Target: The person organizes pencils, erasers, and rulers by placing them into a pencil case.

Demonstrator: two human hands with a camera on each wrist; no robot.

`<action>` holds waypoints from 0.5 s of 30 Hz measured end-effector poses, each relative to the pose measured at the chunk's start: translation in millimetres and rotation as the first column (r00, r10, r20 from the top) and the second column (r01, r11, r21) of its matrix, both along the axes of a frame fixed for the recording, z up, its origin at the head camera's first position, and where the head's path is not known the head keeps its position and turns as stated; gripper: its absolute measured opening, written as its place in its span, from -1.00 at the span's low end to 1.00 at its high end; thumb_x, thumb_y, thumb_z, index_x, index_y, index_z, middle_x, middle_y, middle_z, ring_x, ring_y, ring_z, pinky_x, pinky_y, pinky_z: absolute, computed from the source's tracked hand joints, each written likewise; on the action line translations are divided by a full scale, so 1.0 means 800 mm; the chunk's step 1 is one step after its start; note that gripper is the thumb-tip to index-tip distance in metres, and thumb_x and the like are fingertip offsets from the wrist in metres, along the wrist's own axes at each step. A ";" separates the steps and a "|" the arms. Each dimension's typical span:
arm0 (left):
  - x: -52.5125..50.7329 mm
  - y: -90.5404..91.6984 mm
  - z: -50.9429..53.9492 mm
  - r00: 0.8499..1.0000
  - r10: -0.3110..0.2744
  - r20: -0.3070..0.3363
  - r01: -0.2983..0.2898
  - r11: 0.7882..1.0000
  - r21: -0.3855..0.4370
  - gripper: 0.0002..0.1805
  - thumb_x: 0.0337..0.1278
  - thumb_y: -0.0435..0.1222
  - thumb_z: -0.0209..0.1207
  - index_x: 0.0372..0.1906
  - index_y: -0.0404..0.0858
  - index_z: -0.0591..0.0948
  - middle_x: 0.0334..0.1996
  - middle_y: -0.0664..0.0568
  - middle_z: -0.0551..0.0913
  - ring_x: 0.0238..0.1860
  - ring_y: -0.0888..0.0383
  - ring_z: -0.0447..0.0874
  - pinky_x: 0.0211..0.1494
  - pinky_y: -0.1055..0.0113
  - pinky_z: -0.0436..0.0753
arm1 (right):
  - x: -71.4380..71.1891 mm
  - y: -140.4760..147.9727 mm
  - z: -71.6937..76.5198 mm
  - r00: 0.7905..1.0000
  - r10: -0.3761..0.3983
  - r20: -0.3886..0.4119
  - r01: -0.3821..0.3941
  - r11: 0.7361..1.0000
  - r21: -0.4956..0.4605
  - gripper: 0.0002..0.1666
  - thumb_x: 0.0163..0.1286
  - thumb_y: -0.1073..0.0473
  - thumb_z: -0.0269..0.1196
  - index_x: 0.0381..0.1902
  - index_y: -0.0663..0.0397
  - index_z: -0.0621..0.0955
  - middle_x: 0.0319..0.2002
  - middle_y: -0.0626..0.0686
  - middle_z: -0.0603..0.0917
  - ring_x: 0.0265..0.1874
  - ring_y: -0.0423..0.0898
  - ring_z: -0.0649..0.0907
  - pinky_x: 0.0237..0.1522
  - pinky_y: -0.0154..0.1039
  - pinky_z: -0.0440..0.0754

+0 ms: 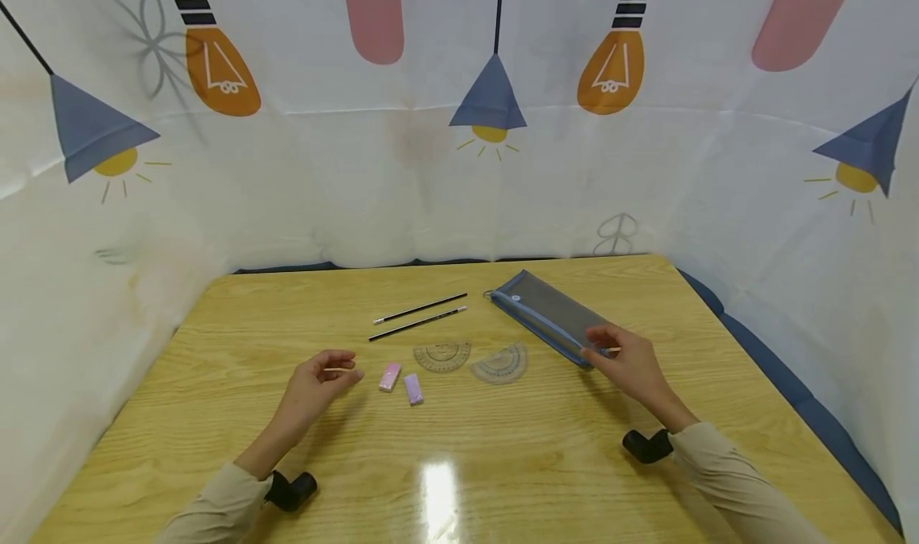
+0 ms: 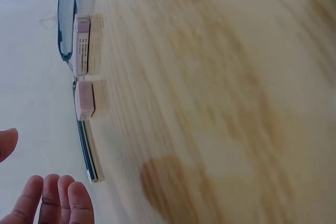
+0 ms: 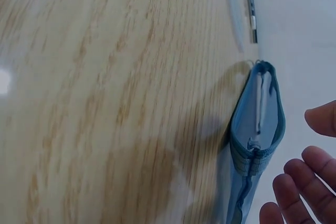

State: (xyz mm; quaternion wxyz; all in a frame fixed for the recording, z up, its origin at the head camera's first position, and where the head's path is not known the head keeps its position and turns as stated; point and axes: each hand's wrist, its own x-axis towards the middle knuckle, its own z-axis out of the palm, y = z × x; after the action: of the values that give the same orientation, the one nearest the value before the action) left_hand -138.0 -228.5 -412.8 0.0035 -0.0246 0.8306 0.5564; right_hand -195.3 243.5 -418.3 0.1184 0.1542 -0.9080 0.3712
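Observation:
A translucent grey pouch with blue edges (image 1: 549,313) lies slanted on the table; the right wrist view shows the end of the pouch (image 3: 280,114). My right hand (image 1: 626,362) is at its near right corner, thumb and fingers apart (image 3: 307,182); contact is unclear. My left hand (image 1: 319,384) hovers left of a pink eraser (image 1: 390,376), fingers relaxed, holding nothing; the left wrist view shows its fingertips (image 2: 47,198). Beside the pink eraser lies a purple eraser (image 1: 413,389). Two clear protractors (image 1: 442,357) (image 1: 500,364) lie between the erasers and pouch.
Two dark pencils (image 1: 424,308) (image 1: 416,324) lie side by side behind the erasers and protractors. The wooden table (image 1: 502,472) has a white printed cloth (image 1: 445,193) behind it and at both sides. Dark blue material (image 1: 804,400) shows along the right edge.

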 end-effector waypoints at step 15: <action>-0.007 0.014 -0.013 1.000 0.001 0.010 -0.001 1.000 0.028 -0.60 0.16 -0.33 0.32 0.06 -0.42 0.56 -0.06 -0.18 0.61 -0.13 -0.01 0.63 -0.18 0.34 0.62 | -0.008 -0.005 -0.009 1.000 -0.013 0.002 0.013 1.000 0.016 -0.66 0.22 0.25 0.39 -0.08 0.31 0.63 -0.23 0.15 0.68 -0.24 0.10 0.67 -0.25 -0.03 0.65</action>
State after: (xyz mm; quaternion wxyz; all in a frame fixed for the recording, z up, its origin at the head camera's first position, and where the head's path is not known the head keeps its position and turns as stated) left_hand -143.5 -217.2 -423.2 0.0077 -0.0277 0.8226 0.5679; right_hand -201.9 239.5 -425.3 0.1185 0.1490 -0.9121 0.3631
